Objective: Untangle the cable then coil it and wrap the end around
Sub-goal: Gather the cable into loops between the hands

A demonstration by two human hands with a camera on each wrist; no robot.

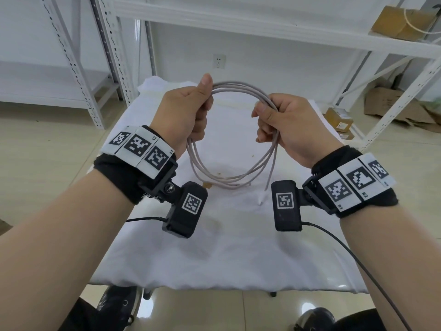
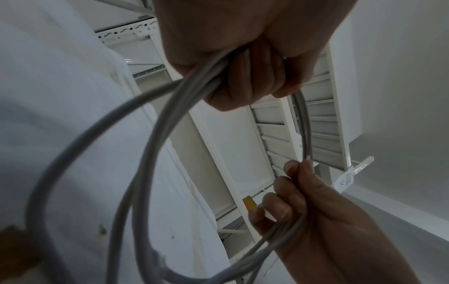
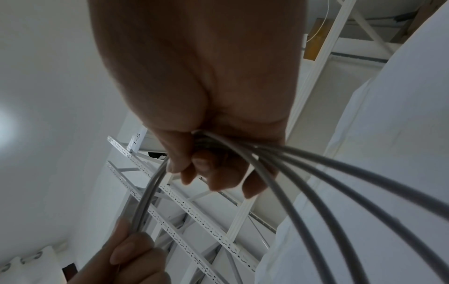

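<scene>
A grey cable (image 1: 229, 181) is wound into several loops and held in the air above the white cloth-covered table (image 1: 214, 259). My left hand (image 1: 191, 108) grips the coil's left side, thumb up over the strands. My right hand (image 1: 279, 120) grips the coil's right side with curled fingers. One loose cable end (image 1: 266, 185) hangs down below my right hand toward the cloth. In the left wrist view the cable (image 2: 155, 134) runs from my left hand (image 2: 245, 76) to my right hand (image 2: 291, 207). In the right wrist view several strands (image 3: 316, 182) fan out from my right hand (image 3: 213, 159).
White metal shelving (image 1: 262, 27) stands behind and to both sides of the table. Cardboard boxes (image 1: 403, 22) sit on the upper right shelf and on the floor (image 1: 386, 103) at right. A wall socket (image 1: 219, 60) is behind. My shoes (image 1: 312, 318) show below the table's front edge.
</scene>
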